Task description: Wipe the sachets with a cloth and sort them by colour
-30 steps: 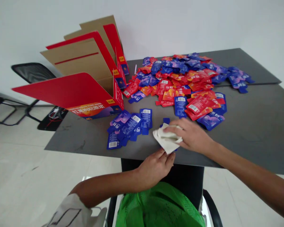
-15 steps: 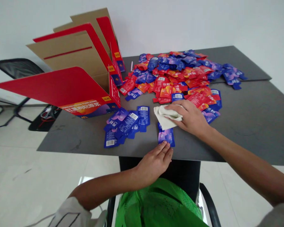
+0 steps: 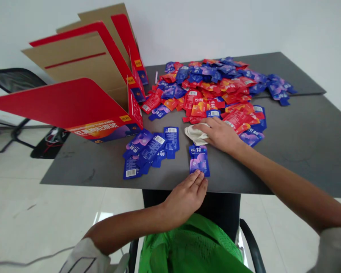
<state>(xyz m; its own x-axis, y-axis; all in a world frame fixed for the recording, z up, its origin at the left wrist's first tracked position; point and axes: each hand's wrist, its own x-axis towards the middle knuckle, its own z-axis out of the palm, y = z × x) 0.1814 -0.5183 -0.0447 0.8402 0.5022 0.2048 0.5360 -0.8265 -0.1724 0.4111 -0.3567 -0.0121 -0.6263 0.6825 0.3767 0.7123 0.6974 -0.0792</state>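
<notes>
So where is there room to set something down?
Widest: the grey table, right of the mixed pouch pile. Smaller: its front-left corner, bordered by the nearest box and blue pouch cluster. Crowded: the middle and back.

Boxes [image 3: 100,115] at my left on the worktop [image 3: 295,132], single pouch [image 3: 199,161] before me, cloth [image 3: 196,135] just behind it, heaped pouches [image 3: 210,91] beyond

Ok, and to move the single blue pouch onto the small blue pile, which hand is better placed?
Probably the left hand: it touches the near end of the single blue pouch, and the small blue pile lies toward that side. The right hand holds a white cloth by the pouch's far end.
</notes>
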